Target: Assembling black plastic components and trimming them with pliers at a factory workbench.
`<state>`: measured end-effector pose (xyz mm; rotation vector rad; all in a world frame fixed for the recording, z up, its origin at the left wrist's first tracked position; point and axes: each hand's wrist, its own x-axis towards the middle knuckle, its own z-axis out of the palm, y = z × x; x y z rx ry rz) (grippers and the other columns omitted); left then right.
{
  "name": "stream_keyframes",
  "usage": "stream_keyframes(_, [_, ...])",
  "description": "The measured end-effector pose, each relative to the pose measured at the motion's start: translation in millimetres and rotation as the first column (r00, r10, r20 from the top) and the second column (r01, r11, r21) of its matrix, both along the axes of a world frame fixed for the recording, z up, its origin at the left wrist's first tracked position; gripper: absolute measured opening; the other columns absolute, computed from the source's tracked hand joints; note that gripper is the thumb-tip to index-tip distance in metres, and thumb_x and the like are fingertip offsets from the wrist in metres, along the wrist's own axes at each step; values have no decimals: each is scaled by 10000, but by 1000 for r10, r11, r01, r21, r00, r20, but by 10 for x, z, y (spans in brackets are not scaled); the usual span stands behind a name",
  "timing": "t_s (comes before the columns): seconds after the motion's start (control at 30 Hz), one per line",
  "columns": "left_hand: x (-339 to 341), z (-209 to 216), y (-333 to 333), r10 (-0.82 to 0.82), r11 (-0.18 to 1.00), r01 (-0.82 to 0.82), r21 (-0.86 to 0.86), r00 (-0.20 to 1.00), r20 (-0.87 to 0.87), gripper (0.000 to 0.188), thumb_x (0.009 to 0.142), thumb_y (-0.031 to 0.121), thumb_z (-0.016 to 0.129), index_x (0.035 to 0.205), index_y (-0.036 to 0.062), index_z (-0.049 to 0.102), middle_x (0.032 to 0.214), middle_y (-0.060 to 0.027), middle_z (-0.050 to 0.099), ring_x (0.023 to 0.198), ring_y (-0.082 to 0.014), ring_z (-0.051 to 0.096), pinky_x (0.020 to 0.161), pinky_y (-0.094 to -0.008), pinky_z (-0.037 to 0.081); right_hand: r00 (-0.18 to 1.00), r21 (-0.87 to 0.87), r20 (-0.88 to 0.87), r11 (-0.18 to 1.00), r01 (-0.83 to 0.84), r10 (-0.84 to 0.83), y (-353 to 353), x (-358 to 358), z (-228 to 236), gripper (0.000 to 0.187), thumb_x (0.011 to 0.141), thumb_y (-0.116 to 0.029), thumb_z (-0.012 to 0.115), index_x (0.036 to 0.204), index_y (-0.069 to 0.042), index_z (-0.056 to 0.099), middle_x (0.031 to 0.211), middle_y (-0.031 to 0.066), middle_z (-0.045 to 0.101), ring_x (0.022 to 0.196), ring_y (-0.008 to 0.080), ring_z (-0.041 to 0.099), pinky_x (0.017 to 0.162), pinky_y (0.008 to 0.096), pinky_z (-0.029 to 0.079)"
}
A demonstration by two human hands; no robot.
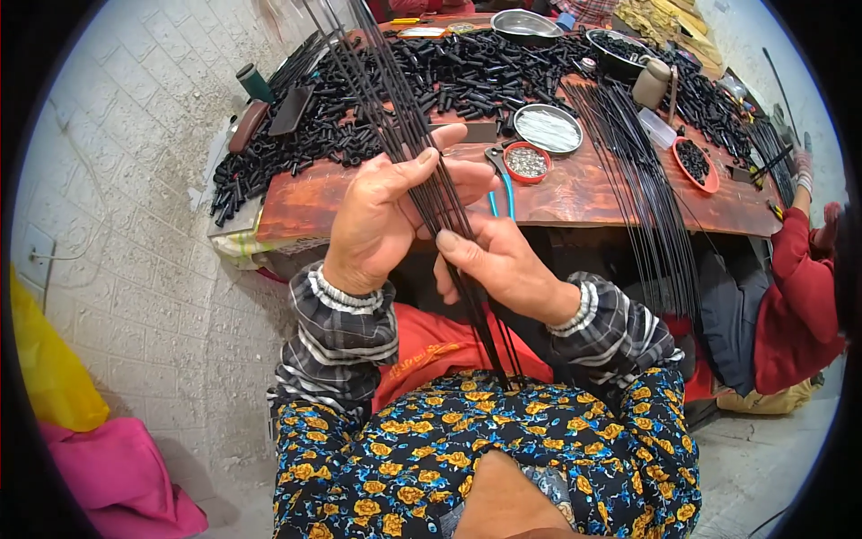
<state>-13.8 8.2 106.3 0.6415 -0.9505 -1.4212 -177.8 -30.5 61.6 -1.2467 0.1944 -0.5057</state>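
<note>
Head view showed a bundle of long, thin, straight black rods point(442, 205) slanting from near centre to far left — the left hand's grip point(373, 216) loosely grasping its middle, the right hand's grip point(505, 269) pinching it nearer. Beyond, on the glossy red-brown wooden desk point(305, 202), lay blue-handled metal pliers point(510, 193).

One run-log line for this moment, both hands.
left hand: holding thin black rods | right hand: gripping rods lower | pliers: on table
</note>
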Motion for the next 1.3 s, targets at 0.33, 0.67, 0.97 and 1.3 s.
stream_keyframes(0.33, [69, 173, -209, 25, 1000, -26, -6, 990, -142, 386, 974, 149, 434, 1303, -50, 404, 1200, -268, 559, 1158, -401, 535, 1032, -506, 409, 995, 58, 65, 995, -84, 80, -88, -4, -26, 263, 980, -211, 495, 1097, 17, 554, 782, 53, 619, 660, 125, 613, 610, 260, 517])
stream_keyframes(0.67, [78, 413, -279, 35, 999, -33, -32, 996, 80, 402, 973, 151, 457, 1297, -77, 390, 1146, -260, 593, 1087, -378, 590, 997, -478, 449, 978, 1, 127, 986, -165, 164, -141, -100, 131, 215, 945, -140, 547, 1073, 32, 560, 799, 78, 642, 693, 147, 642, 634, 268, 531])
stream_keyframes(0.97, [486, 618, -1160, -208, 970, 223, -98, 968, 140, 387, 982, 126, 429, 1314, -68, 383, 1164, -241, 589, 1116, -356, 575, 1020, -461, 429, 974, -548, -138, 833, 76, -179, -963, 318, 284, 113, 859, -102, 600, 852, 11, 603, 714, 37, 644, 631, 80, 591, 552, 238, 476])
stream_keyframes(1.3, [616, -310, -1037, -146, 989, 131, 66, 931, 335, 419, 905, 199, 580, 1211, -77, 501, 1050, -201, 660, 984, -321, 652, 929, -443, 498, 906, -585, -253, 799, 137, -340, -719, 442, -726, 71, 808, -40, 624, 775, 24, 623, 602, 54, 601, 579, 101, 547, 536, 309, 449])
